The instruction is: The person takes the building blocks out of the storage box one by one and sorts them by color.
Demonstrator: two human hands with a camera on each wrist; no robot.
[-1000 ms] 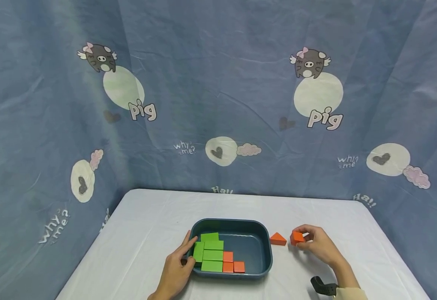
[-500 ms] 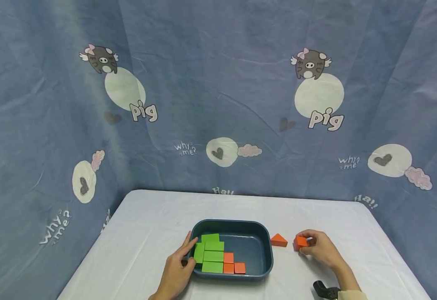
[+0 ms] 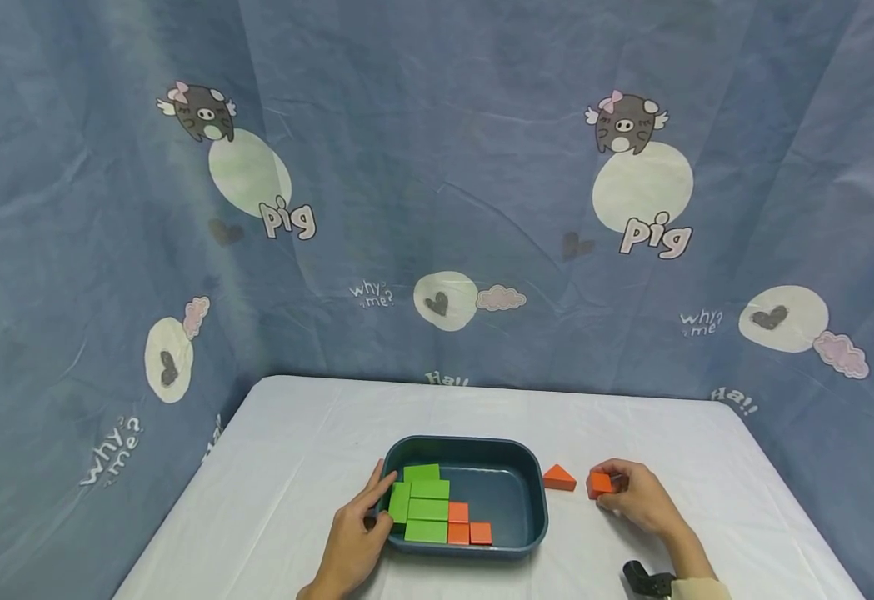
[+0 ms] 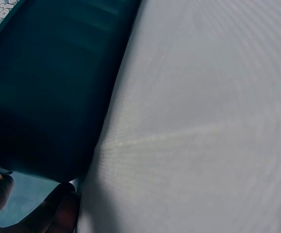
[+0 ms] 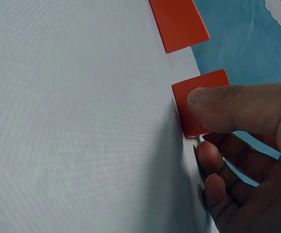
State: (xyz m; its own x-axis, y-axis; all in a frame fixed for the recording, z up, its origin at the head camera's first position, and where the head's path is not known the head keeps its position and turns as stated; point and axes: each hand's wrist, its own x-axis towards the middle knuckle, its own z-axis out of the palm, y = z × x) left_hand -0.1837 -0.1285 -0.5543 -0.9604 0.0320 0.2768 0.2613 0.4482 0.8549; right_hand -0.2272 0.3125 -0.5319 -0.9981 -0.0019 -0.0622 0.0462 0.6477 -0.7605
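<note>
My right hand (image 3: 635, 497) pinches an orange-red cube block (image 3: 600, 485) between thumb and fingers, at the tabletop right of the tray. In the right wrist view the thumb (image 5: 228, 108) lies on the face of the cube (image 5: 185, 99), with other fingers curled behind and below it. An orange triangular block (image 3: 559, 478) lies between that cube and the tray. My left hand (image 3: 354, 537) grips the left end of a dark blue tray (image 3: 507, 550), fingertips over its rim. Inside the tray, several green blocks (image 3: 427, 509) fill the left side, with three orange blocks (image 3: 458, 533) beside them.
A white cloth covers the table (image 3: 317, 433). Behind it hangs a blue curtain (image 3: 437, 167) with pig prints. A black wrist device (image 3: 642, 579) sits by the right sleeve (image 3: 699, 588).
My right hand has moved slightly right and down with the orange-red cube, then stayed nearly still. The left hand and tray keep their places.
</note>
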